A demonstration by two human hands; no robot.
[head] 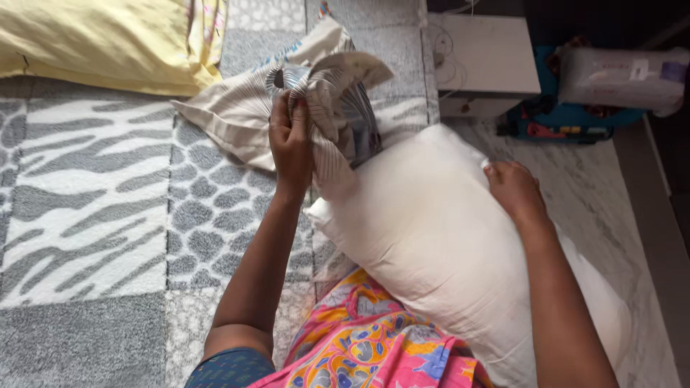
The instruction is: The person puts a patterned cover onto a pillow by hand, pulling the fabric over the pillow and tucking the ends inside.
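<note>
Head view: the left hand (291,140) is closed around a bunched striped pillowcase (244,108) at twelve o'clock on the bed (86,215). The right hand (514,190) lies flat, fingers spread, on a white pillow (424,237) at three o'clock. A yellow pillow (100,43) sits at ten o'clock.

- Both forearms bare to above the elbow; no watch, bangles or rings visible.
- Left hand (291,140), right hand (512,188): ungloved.
- Short dark blue sleeve (231,368), small dotted print, on left upper arm.
- Garment (366,345) over lap: bright pink, with yellow, orange and blue floral-paisley pattern.
</note>
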